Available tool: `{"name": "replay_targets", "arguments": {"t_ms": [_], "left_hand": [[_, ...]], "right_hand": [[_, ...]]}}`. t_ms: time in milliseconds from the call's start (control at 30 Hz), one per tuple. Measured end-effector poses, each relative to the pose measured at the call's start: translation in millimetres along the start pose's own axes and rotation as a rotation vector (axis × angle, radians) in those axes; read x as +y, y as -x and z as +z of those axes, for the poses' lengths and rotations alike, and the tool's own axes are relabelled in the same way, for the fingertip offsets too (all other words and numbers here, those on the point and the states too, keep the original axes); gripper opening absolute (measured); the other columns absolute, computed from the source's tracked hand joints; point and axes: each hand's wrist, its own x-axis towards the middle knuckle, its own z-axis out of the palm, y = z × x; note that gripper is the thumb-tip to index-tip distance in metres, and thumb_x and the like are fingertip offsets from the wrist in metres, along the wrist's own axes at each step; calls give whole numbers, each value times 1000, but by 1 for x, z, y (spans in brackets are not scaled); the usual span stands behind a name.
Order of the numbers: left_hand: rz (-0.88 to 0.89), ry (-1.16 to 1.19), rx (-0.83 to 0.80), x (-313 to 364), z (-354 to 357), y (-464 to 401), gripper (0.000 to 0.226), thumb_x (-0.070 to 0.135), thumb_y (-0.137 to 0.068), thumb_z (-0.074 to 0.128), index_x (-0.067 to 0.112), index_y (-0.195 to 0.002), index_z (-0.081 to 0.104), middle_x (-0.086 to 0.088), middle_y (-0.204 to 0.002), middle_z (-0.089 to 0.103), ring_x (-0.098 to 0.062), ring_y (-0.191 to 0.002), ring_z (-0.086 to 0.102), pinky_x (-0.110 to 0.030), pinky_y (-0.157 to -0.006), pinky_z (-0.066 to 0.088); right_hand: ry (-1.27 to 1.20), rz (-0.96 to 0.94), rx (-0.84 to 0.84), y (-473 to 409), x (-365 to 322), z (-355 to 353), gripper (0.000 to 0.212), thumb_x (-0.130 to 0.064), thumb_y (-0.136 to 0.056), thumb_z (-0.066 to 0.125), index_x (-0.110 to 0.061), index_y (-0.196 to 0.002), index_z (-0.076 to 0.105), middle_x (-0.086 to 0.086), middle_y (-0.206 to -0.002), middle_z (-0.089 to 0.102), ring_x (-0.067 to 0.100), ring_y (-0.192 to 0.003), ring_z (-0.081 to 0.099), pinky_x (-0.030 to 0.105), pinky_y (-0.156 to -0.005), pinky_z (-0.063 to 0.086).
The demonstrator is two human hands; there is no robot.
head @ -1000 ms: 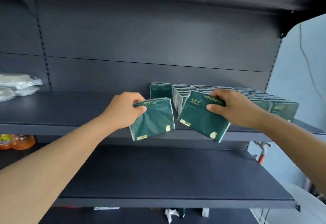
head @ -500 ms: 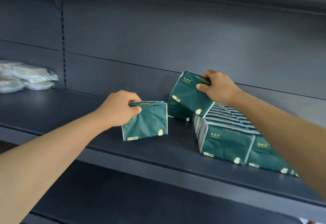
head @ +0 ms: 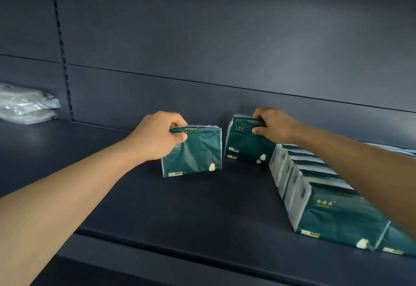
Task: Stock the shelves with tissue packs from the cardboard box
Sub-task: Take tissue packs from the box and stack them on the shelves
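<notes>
My left hand (head: 157,135) grips the top edge of a dark green tissue pack (head: 198,150), which stands upright on the dark shelf (head: 180,207). My right hand (head: 272,126) holds the top of a second green tissue pack (head: 243,146), set upright near the back of the shelf against another pack behind it. A row of several stocked tissue packs (head: 333,204) runs from there toward the front right, partly hidden by my right forearm. The cardboard box is out of view.
Clear plastic bags (head: 24,105) lie on the shelf at the far left, next to the slotted upright (head: 63,60). Bare shelf stretches between them and my left hand. The shelf's front edge (head: 157,252) runs below my arms.
The view has moved closer to the shelf. My right hand has lowered its tilted pack to stand upright at the back. My left hand has carried its pack deeper onto the shelf.
</notes>
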Motion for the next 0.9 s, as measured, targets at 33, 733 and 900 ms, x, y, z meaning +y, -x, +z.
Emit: {"name": "replay_targets", "arguments": {"t_ms": [33, 733, 900], "left_hand": [[7, -2, 1, -2, 0, -4, 11, 17, -90, 60, 21, -99, 66, 6, -95, 69, -18, -88, 65, -31, -76, 50], [169, 4, -57, 28, 46, -34, 10, 21, -90, 61, 26, -99, 62, 12, -100, 65, -12, -92, 62, -39, -87, 51], [242, -58, -36, 46, 94, -54, 20, 24, -91, 60, 23, -111, 59, 5, -121, 56, -16, -117, 50, -42, -93, 47]], "right_hand": [[25, -6, -6, -2, 2, 2, 21, -23, -92, 57, -11, -107, 50, 5, -105, 53, 19, -90, 49, 27, -77, 37], [4, 63, 151, 36, 22, -35, 54, -31, -90, 58, -13, -136, 36, 11, -133, 40, 26, -123, 43, 29, -97, 35], [-10, 100, 218, 59, 38, -38, 48, -28, -89, 60, -13, -131, 42, 8, -124, 45, 23, -108, 51, 24, -88, 36]]}}
